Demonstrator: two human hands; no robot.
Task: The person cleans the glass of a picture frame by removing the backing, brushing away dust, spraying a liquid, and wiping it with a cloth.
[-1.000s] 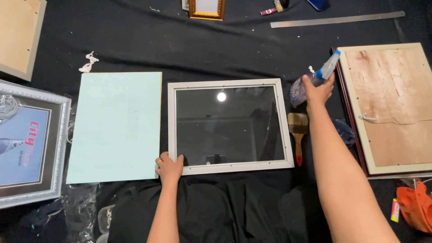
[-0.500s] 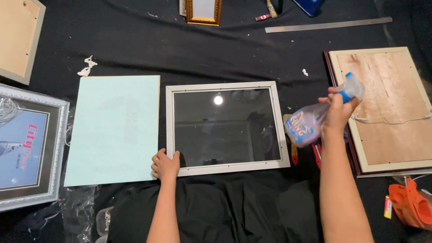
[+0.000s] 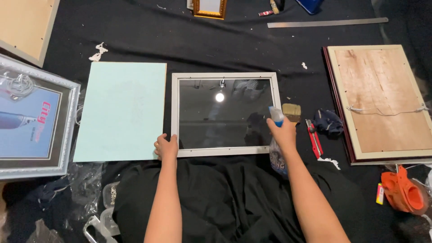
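Observation:
A silver picture frame [image 3: 174, 112] with dark glass lies flat on black cloth in front of me. My left hand [image 3: 167, 147] rests on its near left corner, fingers over the rim. My right hand [image 3: 282, 132] grips a clear spray bottle [image 3: 276, 153] with a blue nozzle, held over the frame's near right corner with the nozzle toward the glass. A pale green board [image 3: 121, 110] lies just left of the frame.
A brush [image 3: 292, 111], a red cutter [image 3: 314, 138] and a dark rag [image 3: 328, 122] lie right of the frame. A frame with a wooden back [image 3: 382, 101] is at far right, a framed blue print [image 3: 31, 119] at far left. A metal ruler [image 3: 327, 22] lies at the back.
My right hand picked up the spray bottle from beside the brush and brought it left and nearer, over the frame's right corner. My left hand stayed on the frame's corner.

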